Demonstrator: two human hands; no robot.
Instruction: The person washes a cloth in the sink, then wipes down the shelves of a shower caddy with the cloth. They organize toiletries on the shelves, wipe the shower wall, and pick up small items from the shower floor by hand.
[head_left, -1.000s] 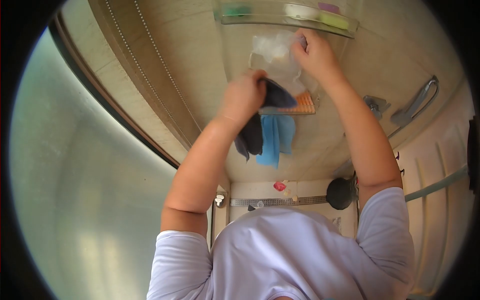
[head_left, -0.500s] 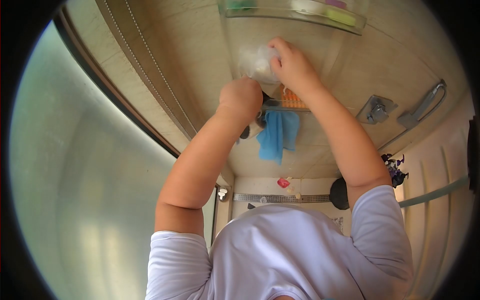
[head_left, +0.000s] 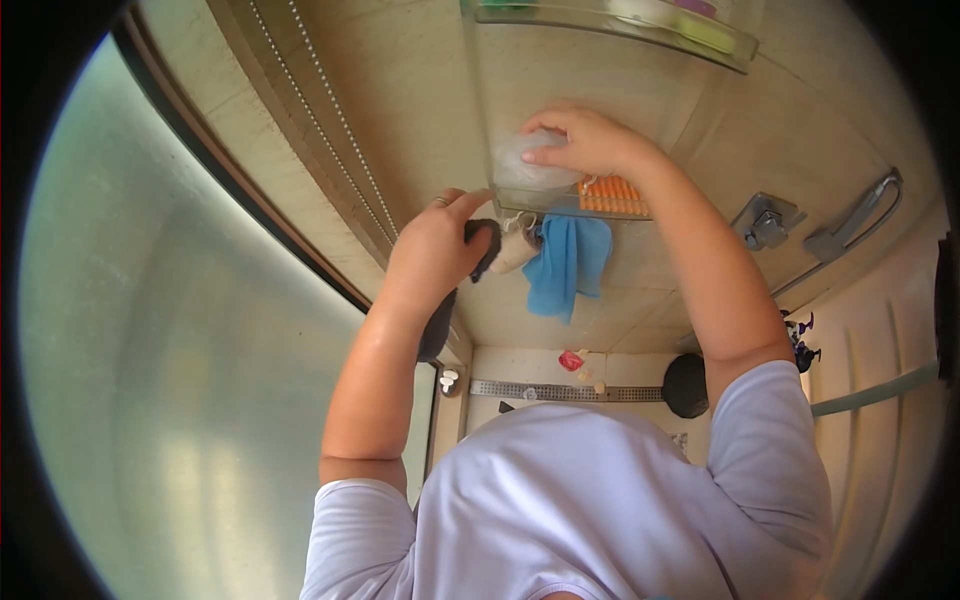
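Note:
My left hand holds a dark cloth between thumb and fingers, just left of the lower glass shelf; part of the cloth hangs below the hand. My right hand curls over a translucent white plastic bag on that shelf. Beside the bag lies an orange ridged item. A blue cloth hangs under the shelf, and a whitish roll-shaped item hangs between the two cloths.
An upper glass shelf holds green, white and purple items. A shower valve and hand shower are on the right. Frosted glass stands at left, with beaded chains beside it. A floor drain runs below.
My left hand has moved left and down with the dark cloth. My right hand has come down from near the upper shelf with the plastic bag, which now rests on the lower shelf.

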